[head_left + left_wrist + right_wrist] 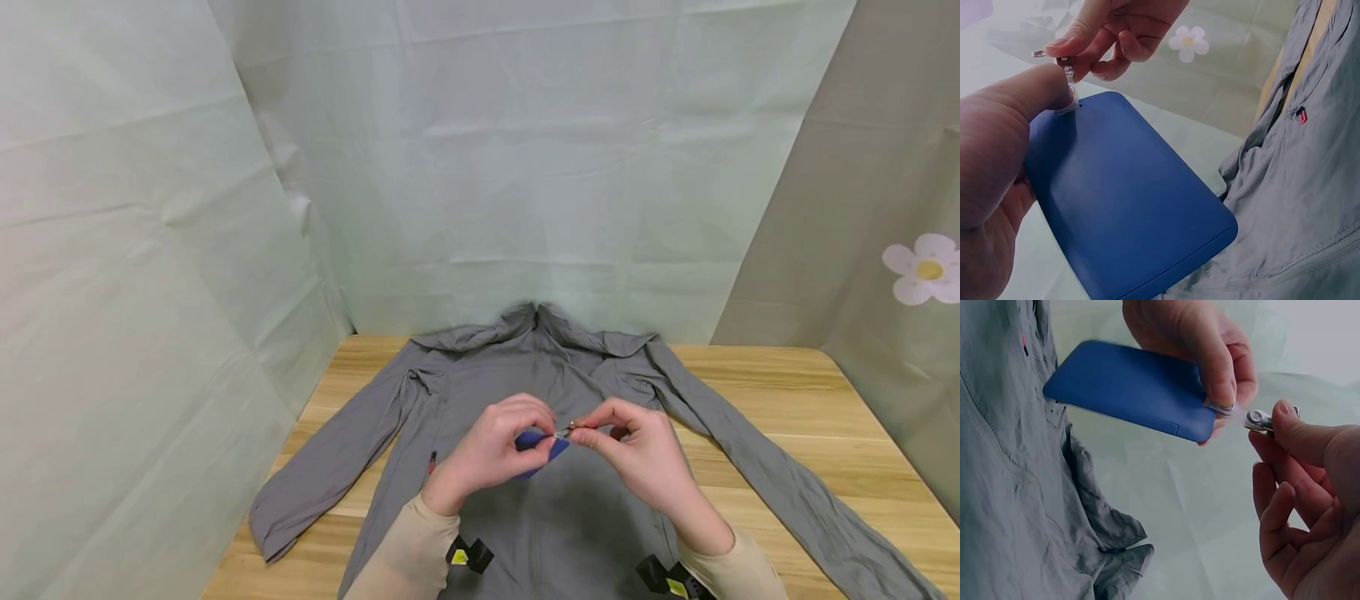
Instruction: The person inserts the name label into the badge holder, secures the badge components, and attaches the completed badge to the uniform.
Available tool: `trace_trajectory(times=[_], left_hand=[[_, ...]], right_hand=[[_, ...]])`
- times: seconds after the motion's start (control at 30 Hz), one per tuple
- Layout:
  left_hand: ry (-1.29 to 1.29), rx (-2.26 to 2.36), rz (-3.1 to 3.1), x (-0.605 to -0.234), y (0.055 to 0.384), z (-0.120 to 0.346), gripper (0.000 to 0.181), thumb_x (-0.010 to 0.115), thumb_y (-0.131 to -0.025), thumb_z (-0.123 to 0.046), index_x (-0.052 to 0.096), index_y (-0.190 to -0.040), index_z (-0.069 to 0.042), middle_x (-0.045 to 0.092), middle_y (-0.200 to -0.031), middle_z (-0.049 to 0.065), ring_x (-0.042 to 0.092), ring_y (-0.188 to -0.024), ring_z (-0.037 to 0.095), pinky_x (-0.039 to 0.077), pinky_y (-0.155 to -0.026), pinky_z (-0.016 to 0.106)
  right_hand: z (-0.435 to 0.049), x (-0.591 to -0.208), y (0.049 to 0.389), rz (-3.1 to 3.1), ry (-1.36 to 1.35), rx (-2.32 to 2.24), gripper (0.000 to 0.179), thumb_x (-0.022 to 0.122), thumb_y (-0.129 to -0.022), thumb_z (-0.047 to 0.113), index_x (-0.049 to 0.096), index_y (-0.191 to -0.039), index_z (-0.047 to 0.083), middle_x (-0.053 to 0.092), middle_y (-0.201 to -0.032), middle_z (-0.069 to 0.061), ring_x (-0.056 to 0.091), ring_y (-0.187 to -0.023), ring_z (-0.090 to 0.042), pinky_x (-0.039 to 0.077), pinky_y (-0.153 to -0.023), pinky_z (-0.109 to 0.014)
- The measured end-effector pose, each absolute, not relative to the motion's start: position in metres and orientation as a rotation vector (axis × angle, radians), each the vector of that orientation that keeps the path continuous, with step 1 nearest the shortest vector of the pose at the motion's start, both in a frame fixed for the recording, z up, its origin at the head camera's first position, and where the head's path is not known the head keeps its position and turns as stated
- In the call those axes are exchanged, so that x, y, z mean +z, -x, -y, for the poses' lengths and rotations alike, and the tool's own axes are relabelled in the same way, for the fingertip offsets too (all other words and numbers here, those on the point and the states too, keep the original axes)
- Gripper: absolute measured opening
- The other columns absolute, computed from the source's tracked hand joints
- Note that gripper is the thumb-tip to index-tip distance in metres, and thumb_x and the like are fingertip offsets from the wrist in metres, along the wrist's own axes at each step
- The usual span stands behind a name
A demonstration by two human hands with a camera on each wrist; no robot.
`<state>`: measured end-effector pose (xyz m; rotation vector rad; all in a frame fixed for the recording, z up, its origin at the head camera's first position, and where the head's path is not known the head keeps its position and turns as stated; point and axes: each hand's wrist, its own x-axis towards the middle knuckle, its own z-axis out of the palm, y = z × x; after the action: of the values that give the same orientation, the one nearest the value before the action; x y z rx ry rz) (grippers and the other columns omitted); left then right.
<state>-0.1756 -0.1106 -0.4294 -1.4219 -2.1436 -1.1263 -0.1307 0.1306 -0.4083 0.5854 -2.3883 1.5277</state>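
A blue badge holder [1129, 200] hangs from a clear strap [1070, 94] that ends in a metal clip [1260, 420]. My left hand [498, 442] pinches the strap at the holder's slotted end between thumb and finger. With thumb and forefinger, my right hand [637, 450] pinches the metal clip; its other fingers curl loosely below in the right wrist view. Both hands are raised over a grey jacket [487, 375], which lies spread out with its collar at the far side. In the head view the left fingers hide much of the holder.
The jacket lies on a wooden table [787, 392], its sleeves stretched out to both sides. Red zipper pulls [432, 463] show on the jacket's front. Pale cloth curtains [525, 167] stand behind and at the left; a white flower [928, 269] decorates the right one.
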Motion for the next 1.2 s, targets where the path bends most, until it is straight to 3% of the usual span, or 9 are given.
trace_trajectory(times=[0.27,0.4,0.57,0.87,1.0,1.2], left_hand=[[1.399,-1.096,2.186,-0.428,0.175,0.113,0.007,0.072,-0.102,-0.011,0.074,-0.096,-0.009,0.074,-0.096,-0.003,0.068,-0.095,0.011,0.056,-0.089,0.019],[1.396,-1.089,2.187,-0.428,0.175,0.114,0.004,0.076,-0.099,-0.008,0.074,-0.097,-0.01,0.075,-0.097,-0.002,0.068,-0.095,0.011,0.056,-0.089,0.019],[1.381,-1.085,2.201,-0.429,0.175,0.113,0.014,0.08,-0.093,-0.001,0.074,-0.096,-0.013,0.075,-0.096,-0.003,0.068,-0.094,0.01,0.056,-0.088,0.018],[1.325,-1.18,2.288,-0.434,0.176,0.11,0.013,0.078,-0.095,-0.002,0.074,-0.097,-0.014,0.074,-0.096,-0.004,0.067,-0.095,0.01,0.057,-0.085,0.021],[1.278,-1.276,2.36,-0.438,0.177,0.11,0.007,0.076,-0.1,-0.008,0.076,-0.101,-0.015,0.074,-0.1,-0.003,0.069,-0.097,0.017,0.058,-0.087,0.027],[1.277,-1.373,2.401,-0.442,0.182,0.109,0.008,0.075,-0.102,-0.016,0.077,-0.11,-0.016,0.075,-0.11,-0.005,0.07,-0.104,0.023,0.058,-0.092,0.04]], right_hand=[[-0.131,-0.407,0.132,2.374,-0.59,1.57,0.009,0.085,-0.094,0.017,0.079,-0.094,0.024,0.08,-0.091,0.01,0.068,-0.069,-0.01,0.053,-0.055,-0.028],[-0.131,-0.408,0.132,2.388,-0.584,1.562,0.01,0.085,-0.094,0.018,0.079,-0.095,0.026,0.08,-0.091,0.011,0.067,-0.067,-0.011,0.052,-0.054,-0.028],[-0.132,-0.409,0.132,2.42,-0.573,1.532,0.013,0.085,-0.094,0.019,0.078,-0.095,0.029,0.078,-0.09,0.016,0.065,-0.064,-0.011,0.052,-0.053,-0.029],[-0.136,-0.411,0.14,2.473,-0.578,1.46,0.006,0.081,-0.098,0.022,0.08,-0.099,0.028,0.076,-0.091,0.017,0.066,-0.07,-0.009,0.055,-0.061,-0.029],[-0.14,-0.409,0.146,2.483,-0.617,1.462,0.007,0.08,-0.099,0.021,0.08,-0.099,0.027,0.076,-0.091,0.014,0.062,-0.064,-0.009,0.053,-0.056,-0.029],[-0.145,-0.405,0.152,2.481,-0.67,1.46,0.008,0.079,-0.099,0.018,0.078,-0.098,0.026,0.075,-0.089,0.011,0.045,-0.042,-0.007,0.045,-0.039,-0.031]])
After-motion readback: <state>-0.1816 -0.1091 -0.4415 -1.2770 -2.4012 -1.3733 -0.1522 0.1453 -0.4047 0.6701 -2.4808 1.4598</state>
